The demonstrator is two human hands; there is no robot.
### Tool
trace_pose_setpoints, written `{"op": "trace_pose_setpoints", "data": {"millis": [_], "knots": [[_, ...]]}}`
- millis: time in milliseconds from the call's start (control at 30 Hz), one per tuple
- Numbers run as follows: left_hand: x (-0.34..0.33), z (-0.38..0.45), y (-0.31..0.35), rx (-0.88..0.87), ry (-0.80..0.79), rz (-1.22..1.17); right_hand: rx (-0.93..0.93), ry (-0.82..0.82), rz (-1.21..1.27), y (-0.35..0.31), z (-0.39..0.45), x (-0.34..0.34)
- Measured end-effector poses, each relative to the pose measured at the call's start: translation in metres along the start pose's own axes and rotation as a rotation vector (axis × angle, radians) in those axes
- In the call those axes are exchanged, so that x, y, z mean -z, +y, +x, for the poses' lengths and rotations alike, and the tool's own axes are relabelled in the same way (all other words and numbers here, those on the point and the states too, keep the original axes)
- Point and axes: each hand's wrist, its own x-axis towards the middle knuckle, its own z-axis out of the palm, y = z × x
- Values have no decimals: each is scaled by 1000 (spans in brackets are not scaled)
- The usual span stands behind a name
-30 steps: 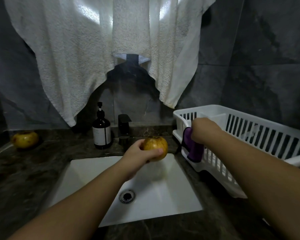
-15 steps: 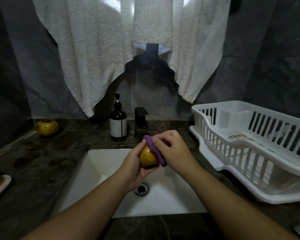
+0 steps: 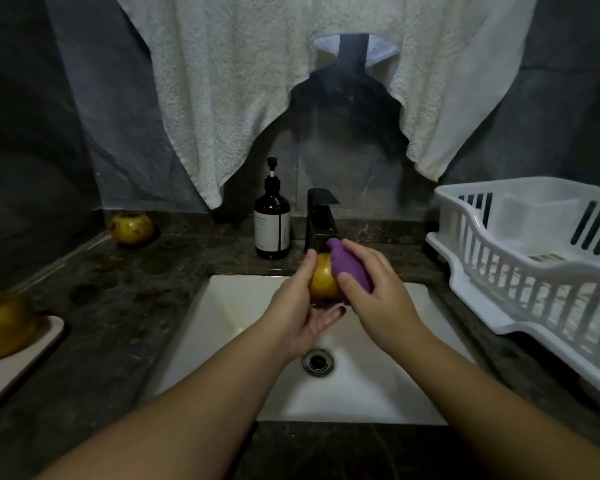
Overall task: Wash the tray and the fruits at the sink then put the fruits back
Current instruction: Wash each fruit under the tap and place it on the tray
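Note:
Over the white sink (image 3: 361, 393) my left hand (image 3: 300, 313) grips a yellow-brown fruit (image 3: 323, 280) from the left and below. My right hand (image 3: 374, 292) holds a purple scrubber (image 3: 349, 268) pressed against the fruit's right side. Another yellow fruit (image 3: 130, 227) sits on the counter at the back left. A third fruit (image 3: 2, 325) rests on the pale tray (image 3: 21, 362) at the left edge, partly cut off by the frame.
A black tap (image 3: 321, 216) stands behind the sink, with a brown soap pump bottle (image 3: 272, 220) to its left. A white dish rack (image 3: 534, 265) fills the counter on the right. White towels (image 3: 257, 81) hang over the dark wall above.
My right hand took the purple scrubber from the dish rack and brought it onto the fruit in my left hand. The scrubber now lies across the fruit's right side.

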Motion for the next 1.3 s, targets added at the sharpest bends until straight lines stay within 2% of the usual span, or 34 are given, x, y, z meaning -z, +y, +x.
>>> {"op": "trace_pose_setpoints", "data": {"millis": [167, 333, 467, 533, 633, 767, 867, 933, 1100, 1200, 1300], "knots": [[-3, -2, -2, -73, -24, -4, -123, 33, 152, 6, 2, -4], [2, 1, -4, -95, 111, 191, -66, 0, 14, 4, -2, -10], [-5, 0, -5, -105, 123, 202, -197, 68, 228, 1, 3, -8], [-5, -2, -6, -80, 121, 246, -169, 72, 148, 1, -1, -9], [-4, -4, -4, -138, 126, 275, -102, 46, 66, 1, -8, -10], [-8, -4, -5, -174, 122, 185, -173, 67, 178, 0, -3, -9], [-7, -6, -9, -104, 70, 221, -136, 61, 77, 0, -6, -11], [-2, -3, -8, -143, 93, 298, -99, 19, 38, 2, -8, -12], [-3, -1, -5, -200, 115, 252, -205, 40, 210, 0, -2, -10], [-2, -2, -4, -154, 123, 343, -110, 28, 65, 2, -6, -10], [-1, -2, 0, -188, 124, 308, -137, 32, 105, 3, -4, -8]]}}
